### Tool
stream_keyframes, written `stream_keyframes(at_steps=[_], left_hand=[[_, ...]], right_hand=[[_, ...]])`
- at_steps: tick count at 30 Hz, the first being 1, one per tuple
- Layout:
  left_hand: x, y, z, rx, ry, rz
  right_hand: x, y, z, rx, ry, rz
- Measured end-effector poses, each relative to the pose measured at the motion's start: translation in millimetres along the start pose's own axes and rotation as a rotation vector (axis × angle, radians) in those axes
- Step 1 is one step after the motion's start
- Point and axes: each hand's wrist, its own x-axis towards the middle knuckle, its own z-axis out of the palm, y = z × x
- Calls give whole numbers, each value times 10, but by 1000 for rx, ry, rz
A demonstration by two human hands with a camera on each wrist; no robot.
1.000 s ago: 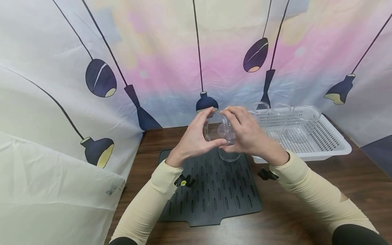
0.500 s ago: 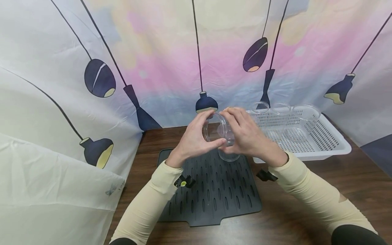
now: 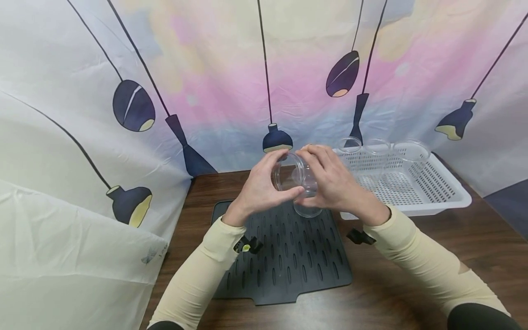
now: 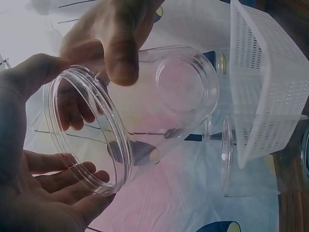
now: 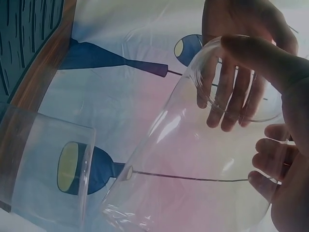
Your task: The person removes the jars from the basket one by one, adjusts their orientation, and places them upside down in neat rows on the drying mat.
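Pastel cloth (image 3: pixel 222 87) printed with dark lamps (image 3: pixel 132 107) hangs behind a wooden table (image 3: pixel 371 284).

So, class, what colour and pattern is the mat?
The mat is dark grey with narrow oval marks, clearest in the head view.

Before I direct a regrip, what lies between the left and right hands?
A clear jar, held by both, lies between the left hand and right hand in the head view.

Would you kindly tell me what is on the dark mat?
One clear jar stands near the far edge of the dark mat. The left forearm hides part of the mat's left side.
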Motion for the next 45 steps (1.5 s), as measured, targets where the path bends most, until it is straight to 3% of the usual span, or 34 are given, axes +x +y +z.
stream_keyframes(at_steps=[6,12,18,21,24,31,45], left_hand=[[-2,-8,-9,-14,13,11],[-10,-23,-14,-29,6,8],[-14,-22,-26,-17,12,11],[-18,-19,-34,-19,16,16],[-21,-22,-37,-22,21,20],[-26,-27,-48,-19,34,23],[-39,-27,-47,-53,42,35]], right_hand=[[5,28,-58,63,-8,27],[2,104,-171,221,-20,64],[-19,192,-278,349,-26,188],[-37,260,-318,419,11,244],[-68,348,-345,540,58,290],[-176,565,-330,972,152,401],[-511,817,-77,1385,312,505]])
